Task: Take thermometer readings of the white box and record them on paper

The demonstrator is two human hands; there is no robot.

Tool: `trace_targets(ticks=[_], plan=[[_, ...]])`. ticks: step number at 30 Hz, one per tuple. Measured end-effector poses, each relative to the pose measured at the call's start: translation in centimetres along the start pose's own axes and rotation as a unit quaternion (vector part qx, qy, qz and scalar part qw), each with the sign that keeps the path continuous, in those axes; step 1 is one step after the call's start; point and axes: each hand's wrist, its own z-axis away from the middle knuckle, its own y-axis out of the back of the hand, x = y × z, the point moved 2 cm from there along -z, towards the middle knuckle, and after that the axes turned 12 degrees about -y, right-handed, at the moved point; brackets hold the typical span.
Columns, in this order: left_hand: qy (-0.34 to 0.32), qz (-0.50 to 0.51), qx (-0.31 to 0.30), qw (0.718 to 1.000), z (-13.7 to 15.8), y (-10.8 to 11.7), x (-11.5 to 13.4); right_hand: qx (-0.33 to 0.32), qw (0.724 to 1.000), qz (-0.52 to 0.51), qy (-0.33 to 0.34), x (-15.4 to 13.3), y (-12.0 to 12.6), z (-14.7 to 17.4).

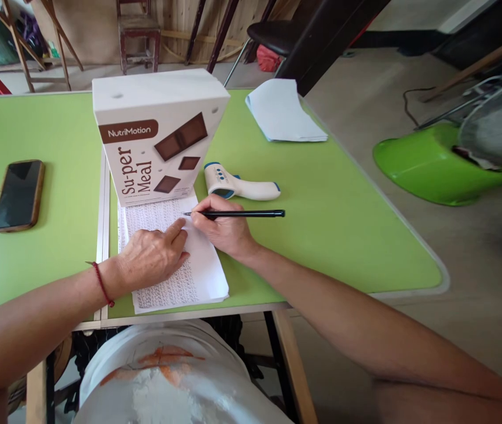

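Observation:
A black pen [255,214] is gripped in my right hand [224,227], its tip at the paper. Under both hands lies a stack of white paper [209,277], its top sheet covered with rows of handwriting on the left and middle. My left hand [156,256] rests on the sheet with its fingers stretched out, the index fingertip close to the pen tip. A white box [145,165] printed "NutriMotion Su-per Meal" stands upright at the top of the paper. Just beyond my right hand is a white and blue infrared thermometer [242,185].
The green folding table [343,235] has a seam left of the paper. A phone [17,195] lies at left, and folded white papers [283,112] lie at the far right edge. On the floor are a green plastic chair or basin [436,165] and a small wooden chair [139,35].

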Motion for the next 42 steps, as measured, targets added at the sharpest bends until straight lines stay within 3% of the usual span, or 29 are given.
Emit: trace_targets(ticks=[8, 17, 42], plan=[[0.0, -0.001, 0.01, 1.0, 0.15, -0.15, -0.04, -0.02, 1.0, 0.008, -0.01, 0.1, 0.04, -0.04], [0.002, 0.0, -0.01, 1.0, 0.01, 0.1, -0.03, -0.009, 1.0, 0.007, -0.016, -0.07, 0.06, -0.07], [-0.002, 0.001, 0.01, 1.0, 0.26, 0.01, -0.11, 0.007, 1.0, 0.014, -0.027, -0.02, 0.12, 0.05]])
